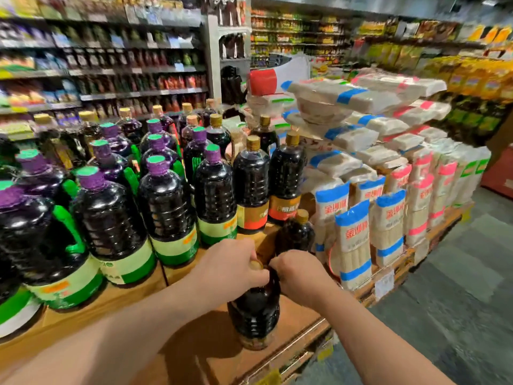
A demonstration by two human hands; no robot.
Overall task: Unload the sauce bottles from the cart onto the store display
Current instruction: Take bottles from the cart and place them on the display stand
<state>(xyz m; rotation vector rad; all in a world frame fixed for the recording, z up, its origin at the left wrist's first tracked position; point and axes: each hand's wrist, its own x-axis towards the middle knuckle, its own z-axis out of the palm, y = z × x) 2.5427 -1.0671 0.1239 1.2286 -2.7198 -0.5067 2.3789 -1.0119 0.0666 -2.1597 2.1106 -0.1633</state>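
Observation:
A dark sauce bottle [256, 309] with a gold cap stands upright on the cardboard display top [294, 312] near its front edge. My left hand [230, 266] grips its neck and cap from the left. My right hand [301, 270] holds the neck from the right, fingers curled. Just behind, a second gold-capped bottle [297, 232] stands lower beside the noodle packs. Rows of dark bottles with purple necks and green labels [166, 207] and gold-capped bottles with orange labels [251, 184] fill the display. The cart is out of view.
Stacked noodle packs [385, 168] with blue and pink bands sit on a wooden pallet [399, 273] to the right. Store shelves [111, 70] run along the back. Grey floor [458, 301] lies to the right of the display.

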